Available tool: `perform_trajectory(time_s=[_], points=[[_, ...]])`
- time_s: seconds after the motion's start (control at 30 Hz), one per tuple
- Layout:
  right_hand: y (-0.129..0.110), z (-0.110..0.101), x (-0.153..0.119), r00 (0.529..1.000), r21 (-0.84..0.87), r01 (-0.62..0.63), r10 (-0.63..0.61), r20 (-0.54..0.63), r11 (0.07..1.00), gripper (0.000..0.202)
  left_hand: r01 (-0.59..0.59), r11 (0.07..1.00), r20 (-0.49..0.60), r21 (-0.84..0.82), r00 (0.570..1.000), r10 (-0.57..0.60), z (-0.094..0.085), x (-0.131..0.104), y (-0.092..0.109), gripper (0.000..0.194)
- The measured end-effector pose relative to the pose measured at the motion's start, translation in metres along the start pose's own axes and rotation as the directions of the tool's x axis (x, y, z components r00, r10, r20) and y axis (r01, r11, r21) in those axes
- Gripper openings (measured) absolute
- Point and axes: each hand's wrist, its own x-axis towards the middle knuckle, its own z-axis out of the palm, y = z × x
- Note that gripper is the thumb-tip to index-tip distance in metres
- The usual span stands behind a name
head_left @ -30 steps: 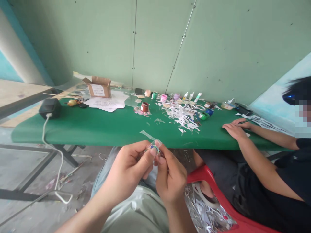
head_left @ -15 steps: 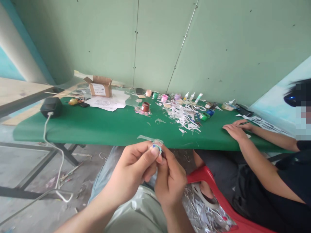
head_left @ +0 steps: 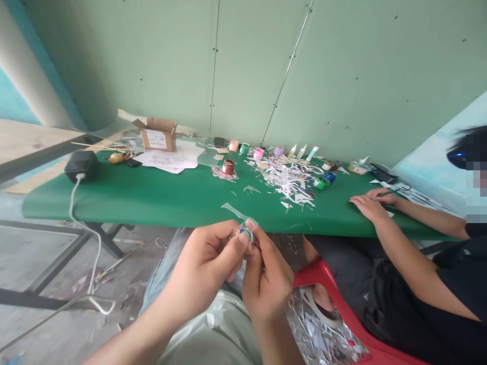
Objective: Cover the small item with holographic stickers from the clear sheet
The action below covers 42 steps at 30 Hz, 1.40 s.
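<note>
Just off the front edge of the green table (head_left: 167, 195), my two hands meet over my lap. My left hand (head_left: 213, 258) pinches a small round piece (head_left: 247, 232) coloured blue, green and white between thumb and fingers. My right hand (head_left: 266, 268) grips the same piece from the other side, its fingertips closed. A strip of clear film (head_left: 232, 209) sticks out from the fingertips toward the upper left. Fingers hide much of the small piece.
Paper scraps (head_left: 287, 182), a brown paint jar (head_left: 229, 167), a cardboard box (head_left: 158, 134) and a black adapter (head_left: 81, 166) lie on the table. At right, a person's hands (head_left: 369, 205) work beside a red stool (head_left: 323, 276) with scraps.
The clear strip has swung upward and lies at a steeper slant. Both hands still grip the small piece, with fingers slightly shifted. The camera view has moved a little.
</note>
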Motion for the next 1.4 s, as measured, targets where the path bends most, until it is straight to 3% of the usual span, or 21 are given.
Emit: perform_trajectory(time_s=[0.23,0.5,0.73,1.0,1.4], points=[[0.000,-0.002,0.003,1.000,0.022,0.013,-0.013,0.025,1.000,0.039,0.015,1.000,0.022,-0.007,1.000,-0.015,-0.003,0.001,0.002,0.042],[-0.003,0.000,0.001,1.000,0.081,-0.009,0.007,0.024,0.997,0.040,0.101,0.966,0.113,-0.237,0.991,-0.076,-0.007,0.004,-0.003,0.041],[-0.005,-0.005,0.005,0.998,0.115,-0.017,0.010,0.065,0.993,0.040,0.031,0.997,0.118,-0.074,0.993,-0.023,-0.012,0.003,0.001,0.043],[0.003,-0.014,0.011,0.976,0.198,-0.025,-0.019,0.217,0.980,0.038,0.111,0.992,0.232,-0.058,0.968,-0.094,-0.024,0.004,0.002,0.041],[-0.005,-0.004,0.001,0.996,0.206,-0.028,0.010,0.087,0.978,0.037,0.087,0.973,0.246,-0.213,0.969,-0.032,-0.020,0.007,-0.001,0.039]])
